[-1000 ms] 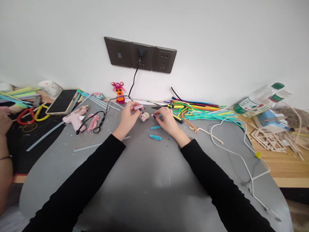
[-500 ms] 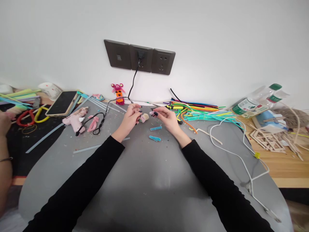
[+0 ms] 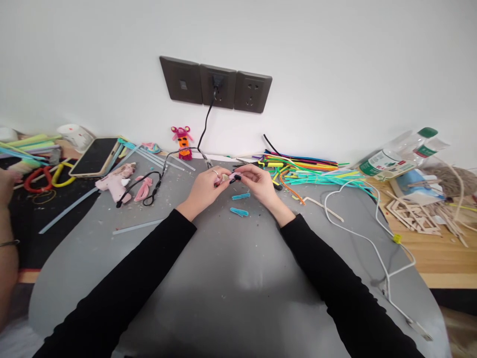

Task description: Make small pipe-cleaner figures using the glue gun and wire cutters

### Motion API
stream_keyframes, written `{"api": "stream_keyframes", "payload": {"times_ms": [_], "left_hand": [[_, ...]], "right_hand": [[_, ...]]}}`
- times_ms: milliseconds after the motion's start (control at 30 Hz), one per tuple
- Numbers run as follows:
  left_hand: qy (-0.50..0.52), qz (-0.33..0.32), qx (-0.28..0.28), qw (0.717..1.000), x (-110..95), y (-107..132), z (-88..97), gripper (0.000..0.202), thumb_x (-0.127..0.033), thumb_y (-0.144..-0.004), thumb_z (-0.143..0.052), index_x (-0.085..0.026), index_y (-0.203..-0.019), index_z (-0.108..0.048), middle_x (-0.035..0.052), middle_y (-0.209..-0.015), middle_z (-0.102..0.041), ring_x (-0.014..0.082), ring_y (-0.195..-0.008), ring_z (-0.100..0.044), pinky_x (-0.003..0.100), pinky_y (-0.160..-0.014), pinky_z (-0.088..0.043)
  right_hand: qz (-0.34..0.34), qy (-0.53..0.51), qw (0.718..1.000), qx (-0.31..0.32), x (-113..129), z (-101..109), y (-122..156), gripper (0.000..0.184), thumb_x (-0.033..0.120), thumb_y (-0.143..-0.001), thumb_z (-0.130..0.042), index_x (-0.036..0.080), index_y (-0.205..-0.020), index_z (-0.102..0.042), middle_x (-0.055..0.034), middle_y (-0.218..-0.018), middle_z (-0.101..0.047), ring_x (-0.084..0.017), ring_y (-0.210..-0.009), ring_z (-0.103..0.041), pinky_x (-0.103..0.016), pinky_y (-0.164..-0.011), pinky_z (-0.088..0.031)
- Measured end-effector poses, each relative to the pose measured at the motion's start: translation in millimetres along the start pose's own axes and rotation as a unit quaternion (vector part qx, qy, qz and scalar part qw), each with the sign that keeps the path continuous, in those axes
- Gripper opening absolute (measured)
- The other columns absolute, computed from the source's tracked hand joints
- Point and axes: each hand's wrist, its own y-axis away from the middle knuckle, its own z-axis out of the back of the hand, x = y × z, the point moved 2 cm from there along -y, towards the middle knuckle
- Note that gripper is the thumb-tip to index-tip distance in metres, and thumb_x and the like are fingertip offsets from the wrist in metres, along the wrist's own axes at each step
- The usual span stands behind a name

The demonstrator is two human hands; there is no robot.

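My left hand point(image 3: 204, 190) and my right hand point(image 3: 258, 185) meet over the far middle of the grey mat point(image 3: 231, 278). Between their fingertips they pinch a small pink and cream fuzzy piece point(image 3: 227, 177), mostly hidden by the fingers. Both hands are closed on it. Two short blue fuzzy pieces point(image 3: 240, 197) point(image 3: 239, 212) lie on the mat just below the right hand. Black sleeves cover both forearms.
A heap of coloured pipe cleaners point(image 3: 309, 171) lies right of the hands. A pink glue gun point(image 3: 115, 181) with black cable, phone point(image 3: 95, 156) and small toy figure point(image 3: 182, 140) are at the left. White cable point(image 3: 368, 238), bottle point(image 3: 395, 159) and wooden sticks point(image 3: 421, 216) are right. Another person's arm point(image 3: 7, 233) is at the left edge.
The hands were apart with the cream piece lying on the mat between them. They have come together and now hold the small piece between their fingertips.
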Motion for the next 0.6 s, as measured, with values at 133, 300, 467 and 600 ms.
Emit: {"api": "stream_keyframes", "payload": {"times_ms": [133,300,467,600], "left_hand": [[-0.022,-0.021,-0.008,0.999,0.2,1.6,0.6,0.022,-0.037,-0.099,-0.056,-0.023,-0.097,-0.073,0.002,-0.083,-0.068,0.0172,-0.07,-0.06,0.028,-0.068,-0.045],[-0.048,-0.04,-0.022,0.998,2.5,2.1,0.8,0.024,-0.035,-0.101,-0.052,-0.022,-0.098,-0.072,0.0038,-0.087,-0.072,0.0186,-0.074,-0.063,0.029,-0.07,-0.045],[-0.077,-0.056,-0.016,0.995,3.9,2.5,0.8,0.028,-0.035,-0.105,-0.05,-0.022,-0.095,-0.073,0.0038,-0.087,-0.071,0.0185,-0.075,-0.065,0.029,-0.07,-0.045],[-0.139,-0.093,-0.005,0.986,5.4,3.1,2.2,0.033,-0.036,-0.107,-0.047,-0.023,-0.096,-0.075,0.0048,-0.087,-0.07,0.0192,-0.077,-0.066,0.028,-0.066,-0.043]], "right_hand": [[-0.002,-0.001,1.0,0.017,-0.1,-0.6,0.8,0.037,0.058,-0.085,-0.078,0.023,-0.099,-0.075,-0.0065,-0.099,-0.078,-0.022,-0.089,-0.076,-0.042,-0.089,-0.066],[0.044,0.097,0.994,-0.03,3.5,1.5,1.8,0.035,0.055,-0.099,-0.061,0.024,-0.109,-0.073,-0.008,-0.11,-0.075,-0.021,-0.094,-0.072,-0.039,-0.086,-0.063],[0.161,0.252,0.954,-0.031,17.3,-0.7,6.5,0.018,0.034,-0.102,-0.057,0.024,-0.108,-0.072,-0.0098,-0.11,-0.073,-0.023,-0.103,-0.068,-0.042,-0.092,-0.06],[0.216,0.301,0.928,0.024,20.9,-4.5,10.0,0.019,0.026,-0.103,-0.054,0.024,-0.108,-0.072,-0.0113,-0.111,-0.071,-0.023,-0.108,-0.068,-0.044,-0.096,-0.058]]}}
